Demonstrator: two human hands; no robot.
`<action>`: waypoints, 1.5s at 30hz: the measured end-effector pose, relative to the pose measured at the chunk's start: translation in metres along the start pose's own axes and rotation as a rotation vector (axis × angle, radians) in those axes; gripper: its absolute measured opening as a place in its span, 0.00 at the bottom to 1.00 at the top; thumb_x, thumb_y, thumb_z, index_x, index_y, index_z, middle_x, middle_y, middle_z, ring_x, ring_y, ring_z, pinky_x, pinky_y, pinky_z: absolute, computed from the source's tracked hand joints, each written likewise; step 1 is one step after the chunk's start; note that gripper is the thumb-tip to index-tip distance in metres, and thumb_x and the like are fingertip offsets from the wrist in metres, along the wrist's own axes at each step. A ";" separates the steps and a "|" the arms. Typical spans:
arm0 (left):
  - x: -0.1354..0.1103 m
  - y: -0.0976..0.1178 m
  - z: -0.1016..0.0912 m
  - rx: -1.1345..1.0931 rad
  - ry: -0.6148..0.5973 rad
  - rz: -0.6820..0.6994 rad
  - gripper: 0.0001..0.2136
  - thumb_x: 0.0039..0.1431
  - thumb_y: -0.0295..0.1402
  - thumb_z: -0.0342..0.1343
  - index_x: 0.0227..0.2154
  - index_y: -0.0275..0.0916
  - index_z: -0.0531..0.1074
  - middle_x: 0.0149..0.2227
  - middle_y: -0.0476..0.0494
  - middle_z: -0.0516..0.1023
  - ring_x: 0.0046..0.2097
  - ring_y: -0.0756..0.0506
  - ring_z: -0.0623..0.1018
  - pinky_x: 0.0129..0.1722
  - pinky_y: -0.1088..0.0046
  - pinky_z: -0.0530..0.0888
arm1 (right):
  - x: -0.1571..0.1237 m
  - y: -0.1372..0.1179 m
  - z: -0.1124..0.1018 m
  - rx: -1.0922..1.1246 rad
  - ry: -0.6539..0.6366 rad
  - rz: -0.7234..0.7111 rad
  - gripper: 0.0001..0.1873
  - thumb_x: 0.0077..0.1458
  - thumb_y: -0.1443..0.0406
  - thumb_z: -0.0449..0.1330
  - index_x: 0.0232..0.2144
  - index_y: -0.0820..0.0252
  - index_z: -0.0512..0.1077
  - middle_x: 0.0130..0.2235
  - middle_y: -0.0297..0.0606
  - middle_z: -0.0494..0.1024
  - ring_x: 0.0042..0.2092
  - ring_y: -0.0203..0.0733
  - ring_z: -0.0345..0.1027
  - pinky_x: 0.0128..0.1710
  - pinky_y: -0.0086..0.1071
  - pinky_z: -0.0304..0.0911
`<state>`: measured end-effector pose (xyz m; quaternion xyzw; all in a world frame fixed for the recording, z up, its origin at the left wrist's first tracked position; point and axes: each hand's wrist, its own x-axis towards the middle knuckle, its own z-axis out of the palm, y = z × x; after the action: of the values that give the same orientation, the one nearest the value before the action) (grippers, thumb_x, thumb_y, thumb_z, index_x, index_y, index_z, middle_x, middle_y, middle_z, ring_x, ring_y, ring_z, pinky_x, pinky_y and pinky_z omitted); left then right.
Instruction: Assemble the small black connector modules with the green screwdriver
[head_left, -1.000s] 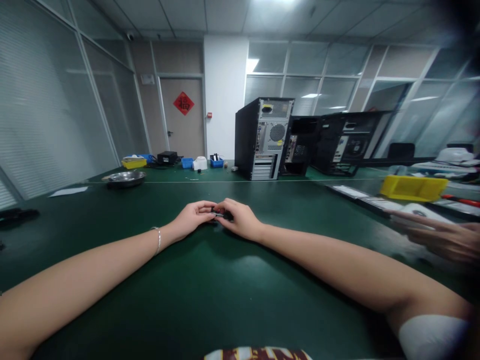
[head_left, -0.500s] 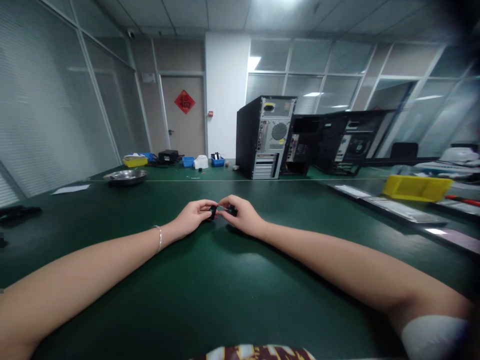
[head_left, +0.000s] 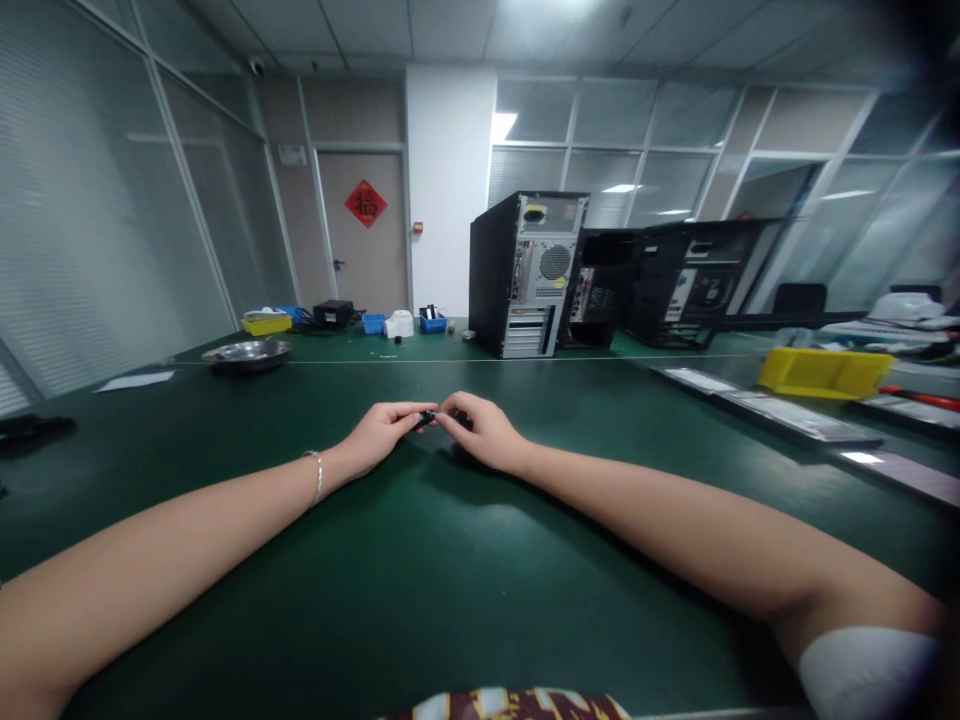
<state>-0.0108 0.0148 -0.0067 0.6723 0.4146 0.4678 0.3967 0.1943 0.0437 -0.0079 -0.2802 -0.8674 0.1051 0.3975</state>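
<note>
Both my arms reach out over the green table mat [head_left: 420, 590] and my hands meet at its middle. My left hand [head_left: 381, 434], with a thin bracelet at the wrist, pinches one end of a small black part [head_left: 427, 418]. My right hand [head_left: 481, 432] is closed on the other end of the same small part, fingertips touching the left hand's. The part is too small and too covered to name.
A black computer tower [head_left: 525, 275] stands at the back, with open cases [head_left: 686, 285] beside it. A metal bowl [head_left: 247, 355] and small blue and yellow bins [head_left: 268, 324] sit far left. A yellow bin [head_left: 823, 372] and flat panels [head_left: 772, 415] lie at right.
Another person's hand at the right edge one second ago is gone. My fingers have shifted slightly on the small black part; my arms have stayed in place.
</note>
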 end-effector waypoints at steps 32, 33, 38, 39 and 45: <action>-0.005 0.013 0.001 0.439 0.099 0.256 0.11 0.59 0.37 0.59 0.41 0.41 0.80 0.44 0.42 0.83 0.44 0.39 0.79 0.47 0.64 0.72 | 0.000 0.002 -0.002 -0.075 -0.037 0.034 0.08 0.63 0.64 0.57 0.32 0.57 0.74 0.34 0.35 0.76 0.36 0.39 0.69 0.38 0.30 0.61; -0.005 0.013 0.001 0.448 0.087 0.259 0.10 0.59 0.37 0.59 0.41 0.41 0.81 0.44 0.42 0.83 0.45 0.39 0.79 0.46 0.64 0.73 | 0.000 0.002 -0.002 -0.072 -0.037 0.030 0.08 0.62 0.64 0.57 0.32 0.57 0.75 0.34 0.35 0.76 0.36 0.39 0.69 0.38 0.30 0.61; -0.005 0.011 -0.001 0.397 0.057 0.215 0.11 0.58 0.37 0.60 0.42 0.41 0.81 0.44 0.42 0.84 0.47 0.38 0.79 0.49 0.62 0.72 | -0.001 0.003 -0.003 -0.051 -0.038 0.008 0.09 0.63 0.64 0.57 0.33 0.57 0.75 0.34 0.36 0.77 0.37 0.38 0.70 0.39 0.30 0.61; -0.004 0.011 -0.001 0.370 0.052 0.197 0.12 0.57 0.38 0.60 0.42 0.41 0.81 0.44 0.42 0.84 0.47 0.37 0.79 0.50 0.62 0.71 | -0.001 0.003 -0.003 -0.048 -0.036 0.005 0.09 0.63 0.64 0.57 0.33 0.58 0.75 0.34 0.36 0.77 0.37 0.38 0.70 0.39 0.30 0.62; -0.003 0.010 0.000 0.250 0.043 0.138 0.13 0.56 0.38 0.62 0.42 0.39 0.81 0.43 0.42 0.84 0.47 0.37 0.79 0.51 0.62 0.71 | -0.001 0.004 -0.003 -0.023 -0.037 -0.013 0.09 0.63 0.64 0.56 0.33 0.58 0.75 0.34 0.35 0.76 0.36 0.38 0.70 0.39 0.30 0.61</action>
<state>-0.0095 0.0087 0.0012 0.7334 0.4307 0.4527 0.2677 0.1991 0.0465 -0.0083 -0.2771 -0.8776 0.0980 0.3787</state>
